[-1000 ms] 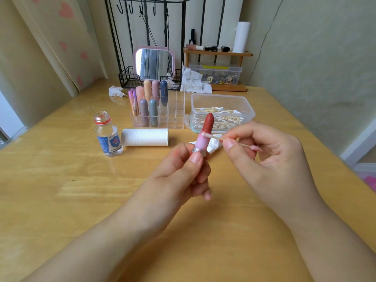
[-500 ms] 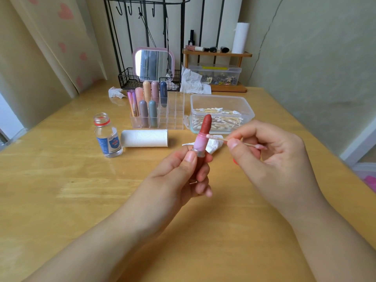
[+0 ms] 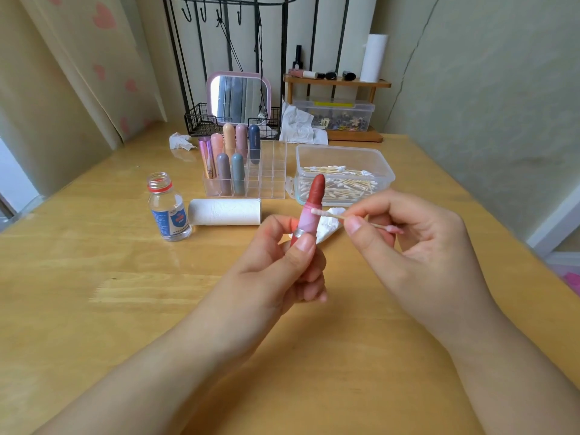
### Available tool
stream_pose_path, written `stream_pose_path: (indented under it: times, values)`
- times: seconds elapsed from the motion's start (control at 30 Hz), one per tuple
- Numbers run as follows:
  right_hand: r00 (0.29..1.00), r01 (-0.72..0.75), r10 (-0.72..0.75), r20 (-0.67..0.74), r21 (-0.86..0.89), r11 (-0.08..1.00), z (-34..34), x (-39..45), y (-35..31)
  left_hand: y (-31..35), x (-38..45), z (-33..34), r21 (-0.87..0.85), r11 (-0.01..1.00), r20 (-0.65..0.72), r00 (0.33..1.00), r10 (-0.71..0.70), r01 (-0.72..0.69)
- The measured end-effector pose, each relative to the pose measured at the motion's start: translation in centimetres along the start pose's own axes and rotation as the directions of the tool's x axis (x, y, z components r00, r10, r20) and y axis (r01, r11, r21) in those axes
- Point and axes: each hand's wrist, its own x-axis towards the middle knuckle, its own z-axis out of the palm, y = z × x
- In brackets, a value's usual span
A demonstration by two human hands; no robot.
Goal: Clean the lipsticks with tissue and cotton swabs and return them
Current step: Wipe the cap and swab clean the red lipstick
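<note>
Spreading across the lower frame, the wooden surface (image 3: 94, 309) carries the clear organizer (image 3: 244, 174) of capped lipsticks and the swab box (image 3: 381, 164) above centre. My left hand (image 3: 282, 265) has its fingers wrapped round the open lipstick (image 3: 309, 211) at mid-frame, upright, barely shifted from a second ago. My right hand (image 3: 408, 246) pinches the cotton swab (image 3: 342, 217), whose tip has slid down onto the pink collar below the red bullet, so I judge wiping is underway. That collar looks smeared.
</note>
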Motion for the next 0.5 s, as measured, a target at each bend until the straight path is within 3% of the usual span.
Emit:
stream_pose_path:
  times: [0.5]
  values:
    - [1.000,-0.023,0.023,-0.004,0.007,1.000,-0.02,0.06,0.18,-0.28,-0.06,0.12,0.032,0.999,0.000,1.000,0.027,-0.027]
